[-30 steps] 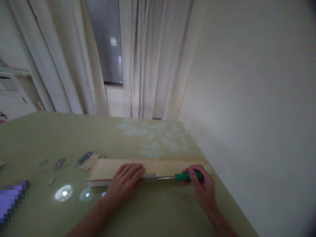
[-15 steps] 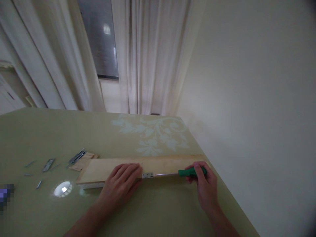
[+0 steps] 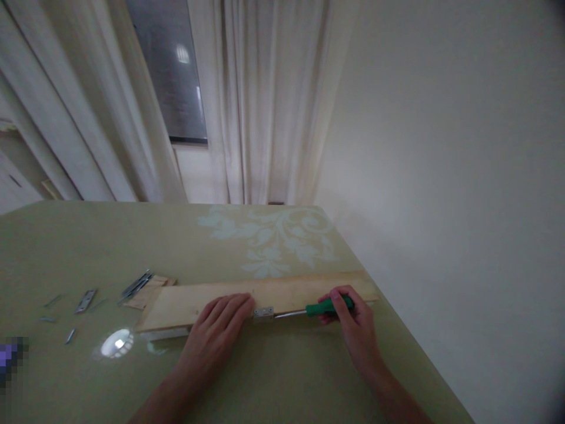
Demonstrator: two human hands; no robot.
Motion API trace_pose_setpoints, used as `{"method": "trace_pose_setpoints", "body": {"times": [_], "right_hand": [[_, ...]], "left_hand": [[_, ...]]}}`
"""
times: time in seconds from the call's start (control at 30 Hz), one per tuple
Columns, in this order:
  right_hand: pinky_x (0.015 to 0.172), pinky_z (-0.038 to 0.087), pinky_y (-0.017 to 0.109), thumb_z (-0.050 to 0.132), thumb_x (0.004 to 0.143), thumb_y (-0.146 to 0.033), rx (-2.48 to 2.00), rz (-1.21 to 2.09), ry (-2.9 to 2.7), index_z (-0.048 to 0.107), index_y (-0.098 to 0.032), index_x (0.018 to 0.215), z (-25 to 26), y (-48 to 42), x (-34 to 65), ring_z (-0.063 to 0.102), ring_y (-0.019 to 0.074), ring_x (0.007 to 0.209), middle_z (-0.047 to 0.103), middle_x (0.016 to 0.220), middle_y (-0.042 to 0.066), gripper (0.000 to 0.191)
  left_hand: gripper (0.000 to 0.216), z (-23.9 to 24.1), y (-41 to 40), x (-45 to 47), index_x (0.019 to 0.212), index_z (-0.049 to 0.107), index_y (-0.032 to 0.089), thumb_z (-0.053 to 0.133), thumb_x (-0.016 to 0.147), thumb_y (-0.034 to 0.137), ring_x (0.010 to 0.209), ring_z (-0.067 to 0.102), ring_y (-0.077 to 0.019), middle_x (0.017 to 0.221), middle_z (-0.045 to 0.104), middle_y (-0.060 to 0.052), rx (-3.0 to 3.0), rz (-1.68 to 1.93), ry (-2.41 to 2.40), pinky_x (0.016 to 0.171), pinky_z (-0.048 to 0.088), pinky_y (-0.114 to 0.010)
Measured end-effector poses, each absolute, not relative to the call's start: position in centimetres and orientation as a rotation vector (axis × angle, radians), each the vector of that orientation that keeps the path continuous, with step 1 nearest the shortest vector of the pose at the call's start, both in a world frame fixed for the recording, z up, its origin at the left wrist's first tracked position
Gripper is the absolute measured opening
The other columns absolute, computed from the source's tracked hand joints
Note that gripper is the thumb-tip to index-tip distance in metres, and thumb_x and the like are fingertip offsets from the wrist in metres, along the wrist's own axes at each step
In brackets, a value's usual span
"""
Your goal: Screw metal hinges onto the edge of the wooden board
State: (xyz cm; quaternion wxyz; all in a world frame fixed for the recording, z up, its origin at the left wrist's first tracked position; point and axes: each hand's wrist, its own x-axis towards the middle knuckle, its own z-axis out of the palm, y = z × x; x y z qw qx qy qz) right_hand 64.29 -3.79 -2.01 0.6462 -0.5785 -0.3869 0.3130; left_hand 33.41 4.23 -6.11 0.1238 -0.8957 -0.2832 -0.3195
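Observation:
A long pale wooden board (image 3: 291,289) lies across the table, raised on a light-coloured piece (image 3: 166,334) seen under its left end. My left hand (image 3: 225,321) is closed over the front edge of the board, fingers on top and thumb hidden. Right beside those fingertips, a small metal hinge (image 3: 263,313) with holes sits at the front edge. My right hand (image 3: 348,312) grips a screwdriver (image 3: 329,306) by its green handle. The shaft points left, and its tip meets the right end of the hinge or lies very close to it.
Left of the board are another hinge (image 3: 85,301), several loose screws (image 3: 70,336) and a stack of metal pieces (image 3: 136,286) on small wood scraps (image 3: 148,293). A blurred purple object (image 3: 9,356) lies at the left edge. The wall (image 3: 441,235) runs along the table's right side.
My right hand and the screwdriver have moved left. The hinge shows more of its face, as if tipped. The board's right end appears slightly higher. My left hand has stayed nearly in place.

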Motion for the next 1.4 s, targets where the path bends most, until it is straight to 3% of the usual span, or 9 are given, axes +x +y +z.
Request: {"method": "trace_pose_setpoints", "body": {"times": [0.33, 0.43, 0.53, 0.67, 0.8, 0.97, 1.13, 1.23, 1.4], "right_hand": [[0.041, 0.051, 0.024, 0.081, 0.086, -0.067, -1.286, 0.685, -0.743, 0.068, -0.021, 0.08, -1.9, -3.4, 65.8, 0.064, 0.0152, 0.049, 0.074, 0.073, 0.003, 0.048], [0.036, 0.047, 0.023, 0.082, 0.086, -0.068, -1.312, 0.683, -0.769, 0.068, -0.02, 0.078, -2.0, -3.4, 65.7, 0.062, 0.0153, 0.045, 0.072, 0.069, 0.003, 0.05], [0.037, 0.05, 0.024, 0.083, 0.085, -0.068, -1.331, 0.67, -0.806, 0.068, -0.02, 0.078, -2.0, -3.5, 65.4, 0.064, 0.0159, 0.045, 0.071, 0.067, 0.002, 0.051], [0.041, 0.055, 0.026, 0.081, 0.087, -0.069, -1.348, 0.654, -0.86, 0.068, -0.02, 0.081, -1.7, -3.8, 64.9, 0.066, 0.0165, 0.047, 0.075, 0.071, 0.004, 0.051], [0.045, 0.06, 0.028, 0.078, 0.089, -0.07, -1.368, 0.647, -0.91, 0.069, -0.021, 0.083, -1.6, -4.0, 64.7, 0.069, 0.0176, 0.049, 0.078, 0.077, 0.006, 0.051], [0.05, 0.063, 0.031, 0.079, 0.087, -0.071, -1.37, 0.69, -0.884, 0.07, -0.02, 0.085, -2.0, -3.9, 64.4, 0.072, 0.0197, 0.054, 0.079, 0.08, 0.007, 0.052], [0.042, 0.055, 0.025, 0.081, 0.085, -0.071, -1.269, 0.781, -0.703, 0.067, -0.022, 0.08, -2.3, -3.6, 64.4, 0.067, 0.0168, 0.048, 0.075, 0.072, 0.003, 0.051], [0.043, 0.056, 0.026, 0.08, 0.087, -0.07, -1.302, 0.719, -0.753, 0.068, -0.021, 0.081, -2.2, -3.5, 64.6, 0.067, 0.0169, 0.048, 0.075, 0.072, 0.003, 0.05], [0.039, 0.053, 0.026, 0.079, 0.088, -0.07, -1.352, 0.649, -0.819, 0.067, -0.021, 0.081, -1.9, -3.6, 64.8, 0.064, 0.0164, 0.046, 0.074, 0.07, 0.004, 0.052]], "left_hand": [[0.037, -5.6, 3.9, 33.9, 0.142, 0.066, 0.022, 0.047, 0.112, 0.014, 0.124, 0.068, -0.0247, 0.137, 0.076, -0.008, -2.634, -0.969, -0.836, 0.112, 0.044, -0.04], [0.032, -5.6, 3.9, 34.1, 0.133, 0.07, 0.024, 0.048, 0.112, 0.015, 0.119, 0.07, -0.0221, 0.131, 0.078, -0.006, -2.655, -1.072, -0.832, 0.108, 0.046, -0.038], [0.028, -5.7, 4.0, 34.2, 0.124, 0.071, 0.024, 0.048, 0.111, 0.014, 0.116, 0.071, -0.0219, 0.128, 0.079, -0.006, -2.658, -1.116, -0.847, 0.105, 0.048, -0.037], [0.032, -5.7, 3.8, 34.3, 0.133, 0.068, 0.023, 0.049, 0.11, 0.014, 0.117, 0.07, -0.0242, 0.134, 0.077, -0.008, -2.616, -1.113, -0.923, 0.102, 0.051, -0.039], [0.018, -5.9, 3.4, 34.1, 0.118, 0.068, 0.025, 0.053, 0.11, 0.019, 0.12, 0.069, -0.0246, 0.131, 0.076, -0.008, -2.706, -1.153, -1.04, 0.102, 0.053, -0.04], [0.033, -6.2, 3.4, 34.0, 0.139, 0.062, 0.021, 0.051, 0.109, 0.017, 0.122, 0.067, -0.0275, 0.135, 0.075, -0.011, -2.619, -1.057, -0.999, 0.106, 0.051, -0.044], [0.036, -6.0, 3.3, 34.3, 0.141, 0.064, 0.019, 0.051, 0.108, 0.015, 0.12, 0.067, -0.0267, 0.134, 0.076, -0.011, -2.583, -1.011, -0.982, 0.105, 0.051, -0.041], [0.036, -5.9, 2.9, 34.5, 0.14, 0.066, 0.024, 0.052, 0.108, 0.015, 0.121, 0.067, -0.0266, 0.136, 0.075, -0.009, -2.613, -1.02, -1.011, 0.107, 0.049, -0.042], [0.025, -6.3, 2.6, 34.7, 0.119, 0.071, 0.028, 0.052, 0.11, 0.015, 0.118, 0.07, -0.0226, 0.129, 0.078, -0.005, -2.683, -1.201, -0.964, 0.118, 0.043, -0.046]]}}
